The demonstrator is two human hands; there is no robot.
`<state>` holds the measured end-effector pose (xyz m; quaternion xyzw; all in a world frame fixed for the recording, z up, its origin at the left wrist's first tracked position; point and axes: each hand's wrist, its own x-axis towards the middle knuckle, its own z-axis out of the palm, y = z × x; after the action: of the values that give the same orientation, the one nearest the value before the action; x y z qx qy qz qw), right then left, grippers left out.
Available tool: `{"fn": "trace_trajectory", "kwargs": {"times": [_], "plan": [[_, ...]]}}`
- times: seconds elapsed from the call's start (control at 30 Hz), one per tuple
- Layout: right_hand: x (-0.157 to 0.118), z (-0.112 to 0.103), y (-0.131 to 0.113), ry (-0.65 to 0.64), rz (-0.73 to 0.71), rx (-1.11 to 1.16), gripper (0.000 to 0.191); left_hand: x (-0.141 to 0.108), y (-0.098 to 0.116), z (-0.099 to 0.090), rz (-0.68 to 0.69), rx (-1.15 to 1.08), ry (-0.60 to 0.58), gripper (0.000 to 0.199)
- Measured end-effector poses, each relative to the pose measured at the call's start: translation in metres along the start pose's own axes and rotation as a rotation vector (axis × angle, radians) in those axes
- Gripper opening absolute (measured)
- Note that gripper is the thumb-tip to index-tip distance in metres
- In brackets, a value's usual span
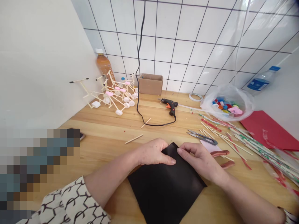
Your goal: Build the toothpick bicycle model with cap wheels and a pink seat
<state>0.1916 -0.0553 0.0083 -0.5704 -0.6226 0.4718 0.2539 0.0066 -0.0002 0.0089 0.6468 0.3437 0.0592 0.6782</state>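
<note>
A sheet of black paper (pixel 168 189) lies at the near middle of the table, turned so that one corner points away from me. My left hand (pixel 156 153) grips it just left of that far corner, thumb on top and the other fingers mostly hidden beneath. On the corner's right edge my right hand (pixel 198 157) pinches the paper between thumb and fingers. Thread snips (pixel 202 137) rest beyond my right hand, and the red-brown handles of a tool (pixel 219 153) stick out beside it.
A black glue gun (pixel 170 105) with a trailing cord lies farther back. Small stick-built models (pixel 116 93) crowd the back left near a bottle (pixel 104 63). A cardboard box (pixel 150 84), a bag of bottle caps (pixel 227 104), wooden sticks (pixel 252 141) and red paper (pixel 268 130) are also here.
</note>
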Motion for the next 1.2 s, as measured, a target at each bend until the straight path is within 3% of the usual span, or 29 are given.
{"fn": "trace_trajectory", "kwargs": {"times": [0.13, 0.27, 0.47, 0.63, 0.73, 0.97, 1.07, 1.2], "plan": [[-0.001, -0.005, 0.001, 0.024, 0.065, 0.164, 0.036, -0.001, 0.000, -0.004, -0.026, -0.003, 0.027, 0.022], [-0.001, -0.014, 0.006, 0.145, 0.117, 0.375, 0.031, 0.000, -0.003, -0.012, -0.002, -0.196, 0.045, 0.031], [0.006, -0.025, 0.013, 0.422, 0.120, 0.676, 0.020, 0.007, -0.010, -0.023, 0.229, -0.458, 0.138, 0.034], [0.010, -0.030, 0.011, 0.588, 0.076, 0.800, 0.011, 0.012, -0.014, -0.017, 0.302, -0.719, 0.182, 0.044], [0.010, -0.030, 0.011, 0.625, 0.065, 0.822, 0.013, 0.011, -0.012, -0.007, 0.287, -0.726, 0.148, 0.044], [0.012, -0.040, 0.017, 0.543, -0.019, 0.525, 0.026, 0.012, -0.011, 0.001, 0.177, -0.675, 0.320, 0.037], [0.008, -0.057, 0.016, 0.601, -0.096, 0.228, 0.027, 0.014, -0.011, -0.007, 0.193, -0.701, 0.398, 0.039], [0.003, -0.077, 0.024, 0.608, -0.069, -0.237, 0.028, 0.013, -0.007, -0.015, 0.171, -0.721, 0.484, 0.043]]}}
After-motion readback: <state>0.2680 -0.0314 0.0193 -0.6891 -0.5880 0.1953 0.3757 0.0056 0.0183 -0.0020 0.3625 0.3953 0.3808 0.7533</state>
